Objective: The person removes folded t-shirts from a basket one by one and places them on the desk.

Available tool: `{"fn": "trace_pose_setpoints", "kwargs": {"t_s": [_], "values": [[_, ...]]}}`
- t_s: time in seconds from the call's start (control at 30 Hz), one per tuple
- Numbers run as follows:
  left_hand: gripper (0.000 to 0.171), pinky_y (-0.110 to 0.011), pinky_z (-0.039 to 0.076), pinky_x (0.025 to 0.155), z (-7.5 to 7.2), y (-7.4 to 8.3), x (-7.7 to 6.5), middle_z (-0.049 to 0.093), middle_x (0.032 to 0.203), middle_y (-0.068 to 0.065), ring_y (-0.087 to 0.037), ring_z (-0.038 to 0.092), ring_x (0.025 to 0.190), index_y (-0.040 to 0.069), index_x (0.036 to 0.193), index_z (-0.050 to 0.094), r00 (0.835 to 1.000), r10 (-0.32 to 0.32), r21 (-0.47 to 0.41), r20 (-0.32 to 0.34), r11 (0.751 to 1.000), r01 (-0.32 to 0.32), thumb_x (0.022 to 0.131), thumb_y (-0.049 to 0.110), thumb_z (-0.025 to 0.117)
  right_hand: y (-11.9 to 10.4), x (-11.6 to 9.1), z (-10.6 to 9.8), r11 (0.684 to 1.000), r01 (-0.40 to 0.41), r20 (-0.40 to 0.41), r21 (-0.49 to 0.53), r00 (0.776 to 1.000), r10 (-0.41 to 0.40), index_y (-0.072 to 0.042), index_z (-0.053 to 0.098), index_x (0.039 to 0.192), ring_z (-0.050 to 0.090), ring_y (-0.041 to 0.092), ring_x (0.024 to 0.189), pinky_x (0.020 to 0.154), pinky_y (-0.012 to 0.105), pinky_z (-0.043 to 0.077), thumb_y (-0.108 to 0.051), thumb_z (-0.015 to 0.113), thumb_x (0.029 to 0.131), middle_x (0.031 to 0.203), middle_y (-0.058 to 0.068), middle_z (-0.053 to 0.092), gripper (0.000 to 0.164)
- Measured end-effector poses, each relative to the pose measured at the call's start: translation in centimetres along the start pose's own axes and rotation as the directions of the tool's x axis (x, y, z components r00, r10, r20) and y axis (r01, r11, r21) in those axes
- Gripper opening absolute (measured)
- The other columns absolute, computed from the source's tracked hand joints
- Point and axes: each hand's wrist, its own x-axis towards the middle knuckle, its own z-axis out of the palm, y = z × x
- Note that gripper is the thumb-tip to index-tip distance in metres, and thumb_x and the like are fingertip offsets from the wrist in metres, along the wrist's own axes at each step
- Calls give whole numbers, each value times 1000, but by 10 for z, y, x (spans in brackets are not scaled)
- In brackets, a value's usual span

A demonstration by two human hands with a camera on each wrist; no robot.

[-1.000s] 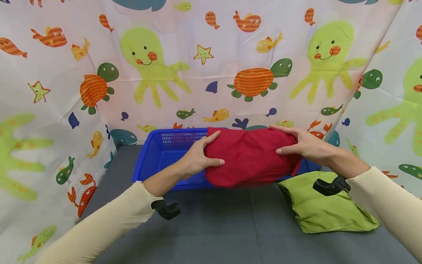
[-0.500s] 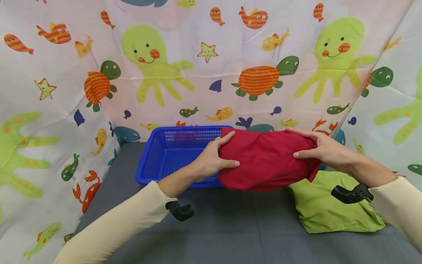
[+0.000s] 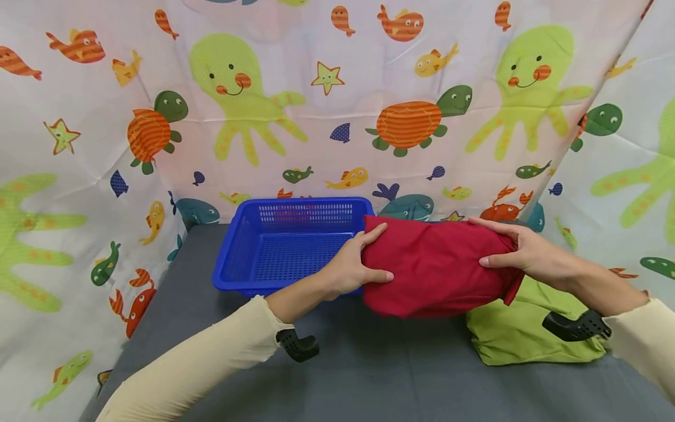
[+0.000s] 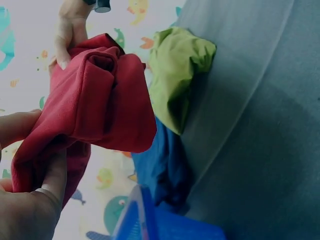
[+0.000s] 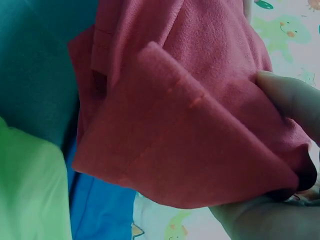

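Observation:
A folded red garment (image 3: 437, 266) with stitched hems hangs in the air between both hands, in front of the blue basket's right side. My left hand (image 3: 350, 264) grips its left end, thumb on the near face. On its right end my right hand (image 3: 532, 252) holds on the same way; the remaining fingers of both hands are mostly hidden behind the cloth. In the left wrist view, the garment's folded layers (image 4: 105, 95) show at the side. The right wrist view shows a loose hemmed flap (image 5: 165, 135) above the right fingers.
An open blue plastic basket (image 3: 290, 252) stands on the grey table (image 3: 343, 375) against the fish-print curtain (image 3: 316, 135). A folded green cloth (image 3: 532, 328) lies at the right, partly behind the red garment. Beside it is a blue cloth (image 4: 160, 165), seen in the left wrist view.
Both hands have carried the red garment rightward and slightly down, off the basket's right part, which shows more now. It covers more of the green cloth.

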Motion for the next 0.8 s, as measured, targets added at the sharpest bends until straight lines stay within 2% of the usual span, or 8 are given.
{"fn": "trace_pose_setpoints", "kwargs": {"t_s": [0.27,0.4,0.57,0.8], "values": [[93,-38,57,97,21,-11,1,35,156,-11,-27,43,135,29,162,26,1000,-11,11,19,1000,11,86,15,79,21,-17,7,999,-26,-5,25,1000,26,-26,26,162,57,4,112,86,26,57,-16,67,97,129,-9,56,77],[96,-37,55,99,32,-17,3,35,156,-10,-27,41,136,27,162,25,1000,-7,23,27,1000,6,84,15,80,33,-22,8,998,-42,10,46,999,41,-26,23,163,58,3,113,86,27,57,-15,65,98,129,-11,56,78],[98,-31,56,96,45,-28,3,35,156,-11,-26,43,135,22,162,25,999,13,55,46,998,-15,83,15,80,47,-28,10,997,-41,37,65,999,39,-23,20,163,58,0,114,87,27,58,-13,63,99,132,-16,56,78],[97,-26,55,92,60,-43,-1,35,156,-11,-22,43,132,21,162,27,995,-39,50,88,998,35,82,14,81,65,-37,15,998,-32,46,47,999,30,-20,22,163,56,-4,115,87,24,56,-12,62,100,132,-21,54,75]]}}
